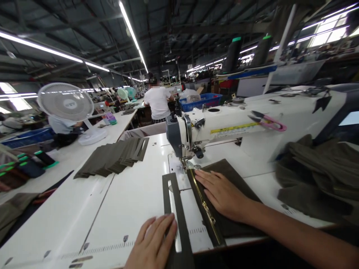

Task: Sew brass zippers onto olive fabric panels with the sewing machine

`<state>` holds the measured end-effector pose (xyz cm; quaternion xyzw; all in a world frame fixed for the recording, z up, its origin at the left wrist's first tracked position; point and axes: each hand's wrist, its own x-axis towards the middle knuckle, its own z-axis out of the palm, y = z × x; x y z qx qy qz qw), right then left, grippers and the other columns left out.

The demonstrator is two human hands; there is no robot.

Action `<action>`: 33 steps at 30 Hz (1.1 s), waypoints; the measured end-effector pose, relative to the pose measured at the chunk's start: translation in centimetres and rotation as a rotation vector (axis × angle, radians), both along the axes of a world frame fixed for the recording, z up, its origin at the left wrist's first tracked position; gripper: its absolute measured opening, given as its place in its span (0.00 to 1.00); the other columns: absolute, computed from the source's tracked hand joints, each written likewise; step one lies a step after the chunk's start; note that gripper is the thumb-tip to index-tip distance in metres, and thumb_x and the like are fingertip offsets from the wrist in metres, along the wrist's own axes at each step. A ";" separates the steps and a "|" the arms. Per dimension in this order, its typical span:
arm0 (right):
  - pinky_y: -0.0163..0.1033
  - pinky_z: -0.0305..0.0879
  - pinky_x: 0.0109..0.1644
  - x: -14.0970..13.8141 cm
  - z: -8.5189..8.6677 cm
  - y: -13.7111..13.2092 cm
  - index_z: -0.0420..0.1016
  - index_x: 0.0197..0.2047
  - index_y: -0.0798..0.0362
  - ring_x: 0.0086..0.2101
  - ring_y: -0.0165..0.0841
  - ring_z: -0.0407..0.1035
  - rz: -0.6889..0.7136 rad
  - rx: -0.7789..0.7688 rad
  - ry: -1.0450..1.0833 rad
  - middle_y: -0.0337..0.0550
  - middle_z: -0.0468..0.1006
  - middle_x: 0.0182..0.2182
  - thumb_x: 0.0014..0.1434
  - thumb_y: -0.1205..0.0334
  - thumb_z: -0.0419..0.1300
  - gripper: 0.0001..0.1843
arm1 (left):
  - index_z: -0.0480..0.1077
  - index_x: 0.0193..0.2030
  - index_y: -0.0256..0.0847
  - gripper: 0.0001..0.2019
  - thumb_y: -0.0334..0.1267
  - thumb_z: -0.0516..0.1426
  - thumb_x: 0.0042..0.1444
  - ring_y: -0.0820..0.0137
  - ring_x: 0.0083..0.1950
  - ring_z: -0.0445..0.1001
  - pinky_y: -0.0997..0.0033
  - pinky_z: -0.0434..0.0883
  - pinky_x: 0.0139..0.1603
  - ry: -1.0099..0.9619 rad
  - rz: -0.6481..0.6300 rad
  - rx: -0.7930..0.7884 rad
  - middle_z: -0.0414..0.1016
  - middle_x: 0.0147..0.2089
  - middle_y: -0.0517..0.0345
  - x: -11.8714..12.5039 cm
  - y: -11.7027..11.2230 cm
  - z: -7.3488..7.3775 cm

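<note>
My right hand lies flat, fingers extended, on a dark olive fabric panel beside a gold-toothed zipper. Partway down the zipper sits its metal slider. The zipper's far end reaches the presser foot of a white sewing machine. To the left, my left hand has its curved fingers over a dark strip with a long slot; its thumb is hidden. White shows through that slot. The strip lies apart from the zipper.
Overlapping dark slotted pieces lie at the table's left. Pink-handled thread snips rest on the machine arm. Bunched dark fabric is at right. Beyond are a white fan, thread cones, a blue crate and a person.
</note>
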<state>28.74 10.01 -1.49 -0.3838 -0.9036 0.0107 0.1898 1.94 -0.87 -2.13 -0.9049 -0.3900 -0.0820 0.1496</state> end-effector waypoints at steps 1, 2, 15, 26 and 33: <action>0.49 0.52 0.58 -0.1 0.1 0.0 0.62 0.57 0.58 0.58 0.36 0.53 -0.009 -0.006 0.007 0.49 0.61 0.58 0.58 0.68 0.45 0.23 | 0.45 0.65 0.37 0.30 0.41 0.49 0.58 0.55 0.61 0.57 0.57 0.64 0.55 -0.006 0.017 0.029 0.54 0.63 0.44 -0.1 0.1 -0.4; 0.49 0.53 0.58 -0.1 0.3 0.0 0.63 0.56 0.57 0.57 0.36 0.54 -0.015 -0.008 0.016 0.49 0.61 0.58 0.57 0.69 0.46 0.23 | 0.45 0.65 0.37 0.30 0.41 0.48 0.58 0.55 0.62 0.57 0.57 0.64 0.55 -0.011 0.029 0.037 0.53 0.64 0.43 -0.2 0.4 -0.6; 0.49 0.50 0.61 -0.1 -0.6 0.3 0.59 0.59 0.61 0.59 0.35 0.49 -0.015 0.035 0.001 0.51 0.58 0.59 0.59 0.67 0.45 0.25 | 0.61 0.56 0.36 0.21 0.38 0.52 0.55 0.55 0.60 0.58 0.51 0.63 0.57 -0.233 0.135 -0.247 0.58 0.60 0.42 3.4 5.0 4.5; 0.50 0.47 0.62 -0.6 -0.4 -1.7 0.57 0.60 0.64 0.60 0.37 0.47 -0.052 0.005 0.000 0.53 0.55 0.60 0.59 0.67 0.44 0.25 | 0.67 0.51 0.41 0.16 0.29 0.45 0.60 0.66 0.51 0.71 0.64 0.71 0.50 -0.545 0.055 0.024 0.71 0.51 0.51 5.2 7.3 3.9; 0.49 0.47 0.62 -0.3 -0.3 -1.8 0.55 0.61 0.61 0.60 0.37 0.47 -0.017 0.006 0.059 0.52 0.56 0.60 0.59 0.68 0.45 0.26 | 0.69 0.48 0.35 0.16 0.24 0.46 0.56 0.63 0.50 0.72 0.59 0.71 0.51 -0.220 0.048 -0.014 0.72 0.50 0.47 8.3 9.0 2.4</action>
